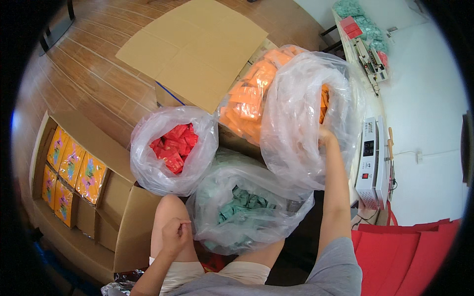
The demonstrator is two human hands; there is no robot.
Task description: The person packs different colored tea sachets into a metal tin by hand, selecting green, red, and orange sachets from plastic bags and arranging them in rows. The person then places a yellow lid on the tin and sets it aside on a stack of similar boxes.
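Note:
My right hand (326,135) reaches into the mouth of a large clear plastic bag (292,122) that holds orange packets (324,103); its fingers are partly hidden by the plastic. Over my left thigh, my left hand (175,235) is curled, and whether anything is inside it cannot be seen. Between my knees and the orange bag stands an open plastic bag (255,177) of green packets (246,201). Left of it, another open bag (142,155) contains red packets (176,146).
At left an open cardboard box (126,229) holds several orange printed packs (90,177). A cardboard sheet (196,48) lies beyond the bags. On the right-hand table sits a white machine (368,162), with a second device (368,61) farther back. Red material (400,255) is at lower right.

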